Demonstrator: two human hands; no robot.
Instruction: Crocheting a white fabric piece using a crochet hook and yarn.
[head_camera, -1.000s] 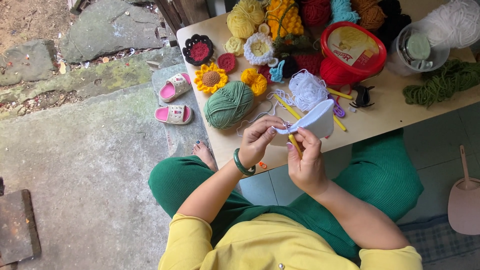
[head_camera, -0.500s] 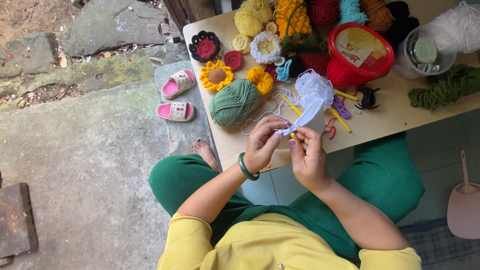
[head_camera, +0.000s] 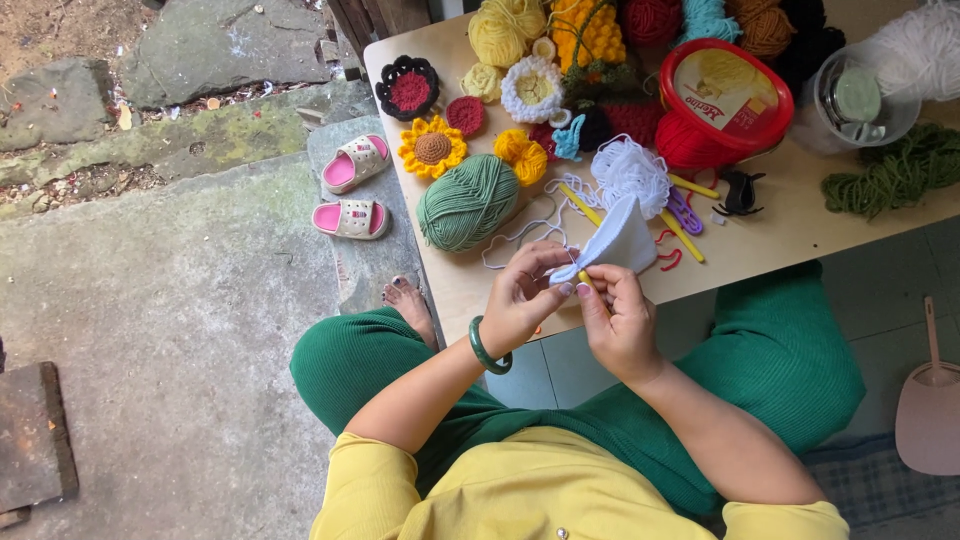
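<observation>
While the wooden table (head_camera: 800, 230) carries a green yarn ball (head_camera: 467, 202) and a loose white yarn clump (head_camera: 629, 172), the left hand (head_camera: 520, 300) pinches the white crocheted piece (head_camera: 620, 240) at its lower corner, above the table's near edge. Beside it, right hand (head_camera: 620, 325) fingers pinch a yellow crochet hook (head_camera: 584, 279).

Single head view, looking steeply down, close over table (head_camera: 800, 245)

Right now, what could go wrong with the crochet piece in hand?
The yarn strand trails loose across the table toward the white yarn bundle; it may snag on the yellow hooks. The pale blue crochet piece is pinched only at one corner by the left hand and right hand, so it could slip.
</observation>
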